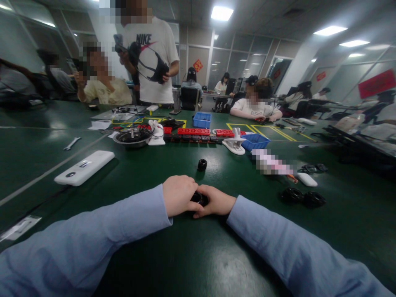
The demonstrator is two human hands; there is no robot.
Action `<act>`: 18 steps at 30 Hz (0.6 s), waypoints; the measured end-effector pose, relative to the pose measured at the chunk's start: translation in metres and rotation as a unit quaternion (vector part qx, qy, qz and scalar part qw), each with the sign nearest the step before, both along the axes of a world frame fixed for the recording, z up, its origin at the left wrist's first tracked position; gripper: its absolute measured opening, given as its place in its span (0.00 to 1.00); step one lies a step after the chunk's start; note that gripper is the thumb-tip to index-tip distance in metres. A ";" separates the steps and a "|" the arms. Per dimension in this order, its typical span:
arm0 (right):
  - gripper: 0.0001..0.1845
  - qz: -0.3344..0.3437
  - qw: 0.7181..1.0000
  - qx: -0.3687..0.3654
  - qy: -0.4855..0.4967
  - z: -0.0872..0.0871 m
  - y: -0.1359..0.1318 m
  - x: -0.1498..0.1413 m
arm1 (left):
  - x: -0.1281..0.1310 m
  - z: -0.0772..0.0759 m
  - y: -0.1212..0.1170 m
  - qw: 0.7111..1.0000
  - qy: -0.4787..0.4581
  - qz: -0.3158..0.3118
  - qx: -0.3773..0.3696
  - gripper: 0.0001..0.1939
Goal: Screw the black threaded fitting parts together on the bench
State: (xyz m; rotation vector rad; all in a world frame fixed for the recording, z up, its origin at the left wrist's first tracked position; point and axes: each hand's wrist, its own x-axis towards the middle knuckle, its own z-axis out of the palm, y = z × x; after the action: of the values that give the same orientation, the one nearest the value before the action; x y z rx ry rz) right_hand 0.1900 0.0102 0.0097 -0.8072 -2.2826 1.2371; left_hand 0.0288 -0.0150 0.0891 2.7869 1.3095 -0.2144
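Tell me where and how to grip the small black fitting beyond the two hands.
I'd pinch the small black fitting across opposite sides of its outer wall, coming from above. It is short and roundish and sits apart on the green table, so its sides look free. The left hand and right hand hold another black part.

Long blue sleeves (130, 218), plain cuffs (166, 206); bare hands (179, 194).

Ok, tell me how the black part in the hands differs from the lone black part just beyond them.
The held black part is between the left hand and right hand; the lone black part sits untouched on the table. Fingers partly cover the held black part, while nothing covers the lone black part. Both are black.
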 end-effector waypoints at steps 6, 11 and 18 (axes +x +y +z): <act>0.28 -0.003 1.000 0.007 -0.009 -0.001 0.000 0.000 | -0.003 -0.003 0.002 1.000 -0.001 -0.009 0.009 0.25; 0.28 -0.006 1.000 -0.007 -0.005 0.000 0.000 0.000 | -0.009 -0.004 0.013 0.999 -0.019 -0.041 -0.011 0.26; 0.29 -0.004 1.000 -0.001 -0.005 0.004 -0.001 0.001 | -0.013 -0.003 0.022 0.997 -0.033 -0.062 -0.042 0.26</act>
State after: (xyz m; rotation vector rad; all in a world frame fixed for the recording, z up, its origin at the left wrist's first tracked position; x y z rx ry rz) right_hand 0.1907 0.0094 0.0132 -0.8241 -2.2846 1.2346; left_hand 0.0162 0.0074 0.0858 2.7801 1.0888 -0.1779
